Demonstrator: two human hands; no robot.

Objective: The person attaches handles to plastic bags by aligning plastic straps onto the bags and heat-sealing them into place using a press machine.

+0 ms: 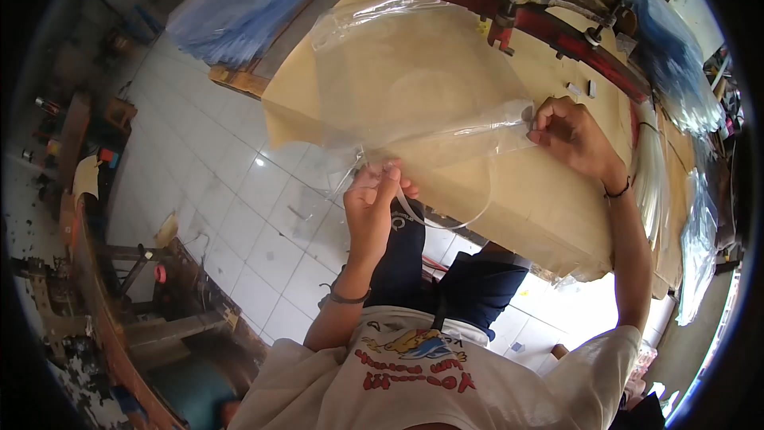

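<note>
A clear plastic sheet (406, 72) lies spread over the brown paper-covered table (549, 215), its near edge folded and shiny. My left hand (372, 197) pinches that edge at its left corner, beyond the table's front edge. From the same fingers a narrow translucent strip (491, 191) curves in a loop to the right and up toward the sheet. With thumb and forefinger, my right hand (574, 135) grips the right corner of the sheet, close over the table.
A red-and-black metal frame (501, 12) spans the table's far side. Two small pieces (591, 88) lie under it. Blue plastic sheets (247, 8) are piled at the far left. Bundled translucent strips (651, 167) hang at right. A machine (159, 334) stands at lower left on the tiled floor (231, 183).
</note>
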